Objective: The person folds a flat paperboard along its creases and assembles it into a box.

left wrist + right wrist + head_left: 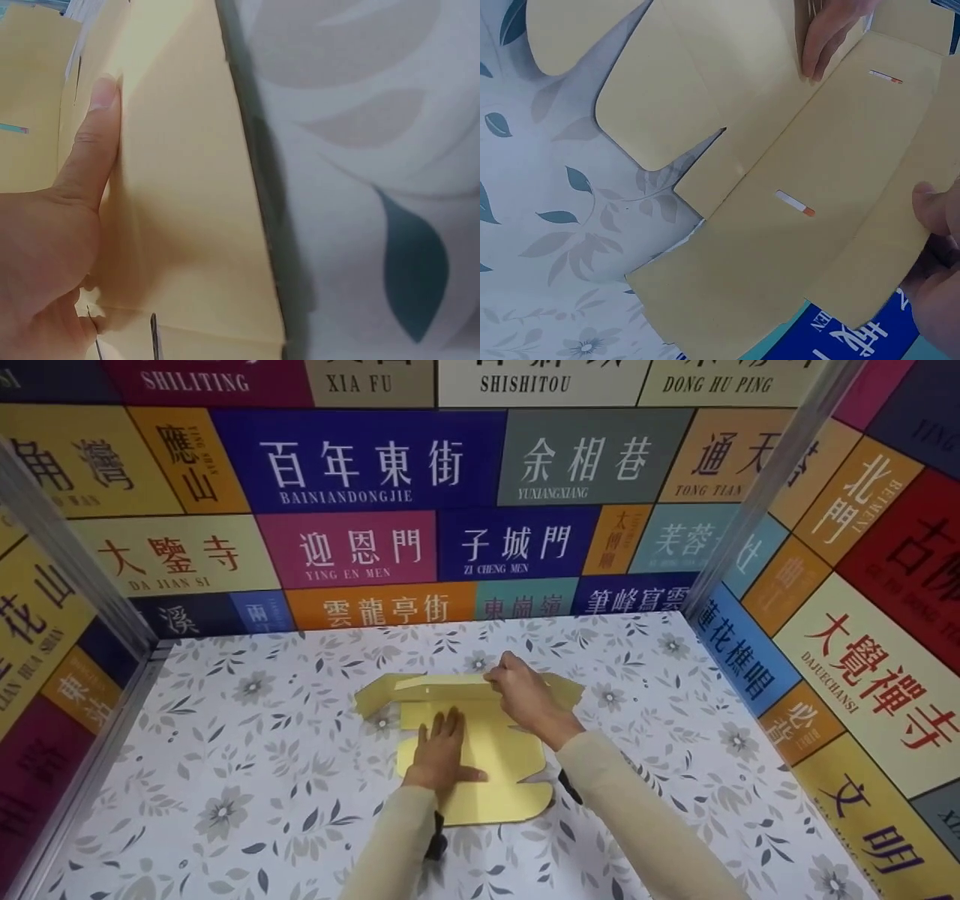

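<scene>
A yellow die-cut cardboard box blank [502, 750] lies on the table, its far panel [450, 690] folded upward with side flaps spread. My left hand [439, 750] rests on the flat part, fingers straight and thumb out to the side. In the left wrist view that thumb lies along the cardboard [195, 210]. At the raised panel's top edge, my right hand [529, 701] pinches the narrow flap between thumb and curled fingers. The right wrist view shows this grip by the right hand [937, 255], plus two short slots in the raised panel [840, 150].
The table [225, 765] has a white cover printed with grey leaves and flowers. Behind it rises a back wall [360, 457] of coloured blocks with place names. A similar side wall [862, 645] stands at the right, and another [45, 660] at the left.
</scene>
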Tool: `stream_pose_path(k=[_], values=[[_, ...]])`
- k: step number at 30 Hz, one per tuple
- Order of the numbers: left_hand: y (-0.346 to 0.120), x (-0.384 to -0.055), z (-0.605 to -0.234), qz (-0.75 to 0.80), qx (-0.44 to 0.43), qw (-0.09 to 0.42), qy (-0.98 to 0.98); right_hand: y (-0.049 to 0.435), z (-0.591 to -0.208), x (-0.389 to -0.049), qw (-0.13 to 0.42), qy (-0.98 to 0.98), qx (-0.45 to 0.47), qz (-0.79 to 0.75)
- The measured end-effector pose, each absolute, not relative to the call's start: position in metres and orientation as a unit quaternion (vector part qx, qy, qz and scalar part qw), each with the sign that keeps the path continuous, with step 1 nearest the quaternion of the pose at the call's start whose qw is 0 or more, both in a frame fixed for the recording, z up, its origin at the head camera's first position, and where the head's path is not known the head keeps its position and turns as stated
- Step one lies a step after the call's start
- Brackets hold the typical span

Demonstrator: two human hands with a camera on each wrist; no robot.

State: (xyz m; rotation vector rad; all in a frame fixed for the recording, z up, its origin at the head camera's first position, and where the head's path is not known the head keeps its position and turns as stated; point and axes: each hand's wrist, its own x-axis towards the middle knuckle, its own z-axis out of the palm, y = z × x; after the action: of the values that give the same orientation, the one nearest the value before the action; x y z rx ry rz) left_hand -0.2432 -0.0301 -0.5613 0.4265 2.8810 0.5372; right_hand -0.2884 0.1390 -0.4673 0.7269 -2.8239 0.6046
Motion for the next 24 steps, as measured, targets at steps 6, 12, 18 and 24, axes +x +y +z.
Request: stream_pose_path(k=[6, 12, 18, 24], values=[[-0.0308, -0.2415, -0.5607, 0.178, 0.150, 0.090, 0.968, 0.1383, -0.4689, -0.2874, 0.027, -0.951, 0.214, 0.223], [-0.0319, -0.2418, -0.5639, 0.187, 0.150, 0.089, 0.967, 0.1364, -0.4708, -0.2883, -0.040, -0.952, 0.208, 0.221], [-0.0321, -0.2420, -0.5662, 0.195, 0.149, 0.086, 0.966, 0.1382, -0.4725, -0.2898, -0.094, -0.941, 0.201, 0.256], [-0.0320, -0.2414, -0.5654, 0.194, 0.147, 0.082, 0.966, 0.1376, -0.4753, -0.2921, -0.066, -0.942, 0.226, 0.238]])
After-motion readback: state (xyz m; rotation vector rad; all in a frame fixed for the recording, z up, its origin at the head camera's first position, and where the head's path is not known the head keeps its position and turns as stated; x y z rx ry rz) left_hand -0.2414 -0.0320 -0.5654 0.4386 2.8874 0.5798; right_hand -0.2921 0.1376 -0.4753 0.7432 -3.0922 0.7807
